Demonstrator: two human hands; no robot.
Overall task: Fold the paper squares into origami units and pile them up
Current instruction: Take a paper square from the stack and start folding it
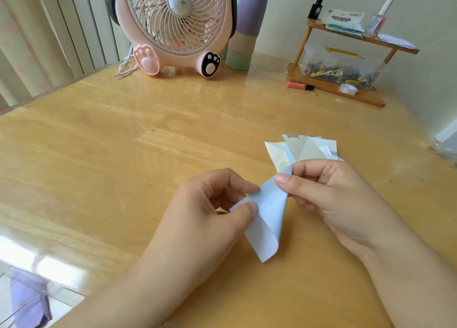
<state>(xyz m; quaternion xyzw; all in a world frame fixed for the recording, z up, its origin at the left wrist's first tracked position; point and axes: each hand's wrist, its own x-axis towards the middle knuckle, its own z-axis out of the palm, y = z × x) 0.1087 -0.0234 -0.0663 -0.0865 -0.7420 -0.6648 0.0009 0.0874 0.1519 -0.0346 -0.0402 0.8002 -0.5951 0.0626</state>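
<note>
Paper square (268, 214), pale blue, is held just above the wooden table (123, 142) near its front edge, partly folded, with its lower flap curling over toward the left.

Far left, vertical blinds (49, 31) hang behind the table. Next along the back stands a pink desk fan (176, 28) with paw-shaped feet, and just beside it a tall stack of cups (244, 31) in purple, beige and green.

In the foreground, the left hand (210, 211) pinches the left edge of the blue sheet: its thumb lies on top of the paper and its forefinger is curled close above, so the gap between them is narrow. The other fingers are tucked under and mostly hidden.

The right hand (331, 199) pinches the upper corner of the same sheet between thumb tip and curled forefinger, again with almost no gap; its remaining fingers are bent in beneath the palm.

Just behind the right hand's knuckles lies a small pile of folded units (301, 149) in cream, pale yellow and light blue, fanned out loosely on the table.

At the back right stands a small wooden shelf (341, 90) holding a clear box of clips (338, 68), a roll of tape (348, 89), and nail polish bottles (378, 18) on its top tier.
</note>
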